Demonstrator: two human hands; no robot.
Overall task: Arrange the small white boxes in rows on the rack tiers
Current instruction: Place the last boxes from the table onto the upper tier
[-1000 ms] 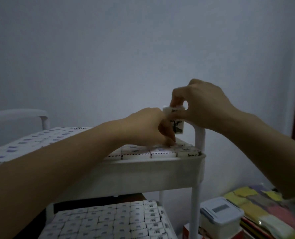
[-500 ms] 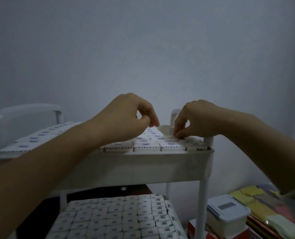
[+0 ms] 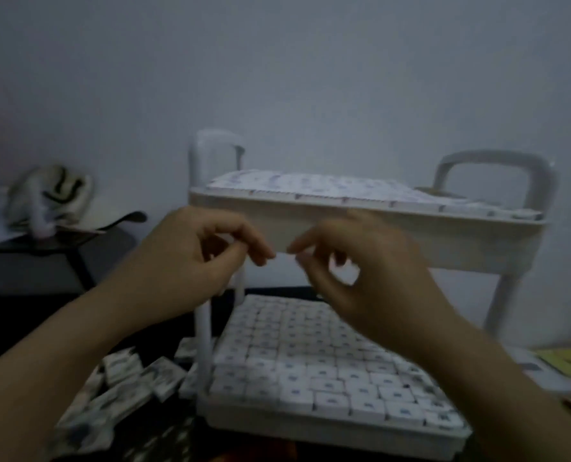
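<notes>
Both hands are raised in the centre of the frame, in front of the white plastic two-tier rack (image 3: 394,235), and their fingertips almost meet before the front wall of the upper tier; neither hand touches a box.

Left hand (image 3: 190,261): fingers curled inward, thumb tip against the forefinger; no box is visible in it.

Right hand (image 3: 370,271): fingers curled and blurred by motion; a pale patch shows through the gap between thumb and fingers; whether it holds anything cannot be told.

Small white cardboard boxes with blue printed labels (image 3: 310,185) cover the upper tier in flat, close rows, from its left edge to near the right looped handle (image 3: 497,161); the far right corner of that tier is too blurred to read.

The lower tier (image 3: 327,431) is in the lower centre of the frame; a second layer of the same boxes (image 3: 310,361) fills it in touching rows, labels upward.

A loose heap of boxes (image 3: 124,378) lies on the dark floor at lower left, just beside the rack's front left post, tilted at mixed angles.

At the left edge stands a dark low table (image 3: 27,261); a pale fabric bag with black markings (image 3: 54,191) rests on it.

Yellow sheets (image 3: 567,365) lie at the lower right edge.

A plain grey-white wall (image 3: 277,78) fills the upper half of the frame.
</notes>
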